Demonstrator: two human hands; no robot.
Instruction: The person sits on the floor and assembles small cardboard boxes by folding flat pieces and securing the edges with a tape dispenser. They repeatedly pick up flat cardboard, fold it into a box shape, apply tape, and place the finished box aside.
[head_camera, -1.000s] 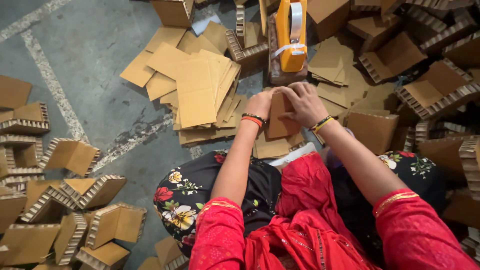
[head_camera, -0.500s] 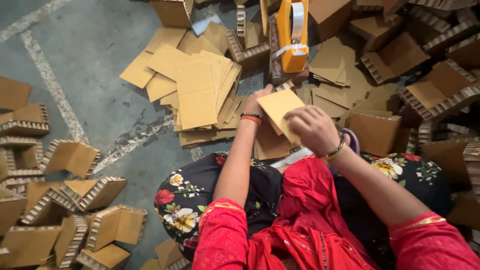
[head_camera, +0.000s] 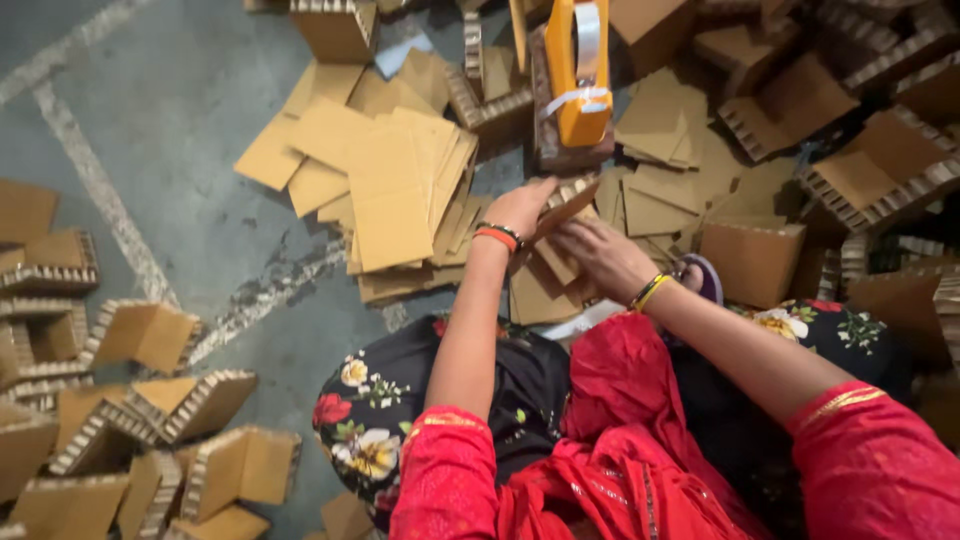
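cardboard piece held between two hands, long edge running up to the right

the left hand holds a honeycomb cardboard piece, fingers closed on its left end, thumb side toward the camera. the piece tilts so that its long axis runs from lower left to upper right, its ribbed edge showing along the top. the right hand sits just near and to the right of it, below the piece's lower face, fingers loosely spread and reaching onto the flat cardboard sheets under it; whether those fingers pinch anything i cannot tell, as the left hand and the piece cover their tips. of the two, the left hand is the one on the piece; the right is just beside it.

just beyond the piece stands a yellow tape dispenser. to the left lies a fanned stack of flat sheets on the grey floor. folded cardboard corners lie at the near left, more boxes to the right.
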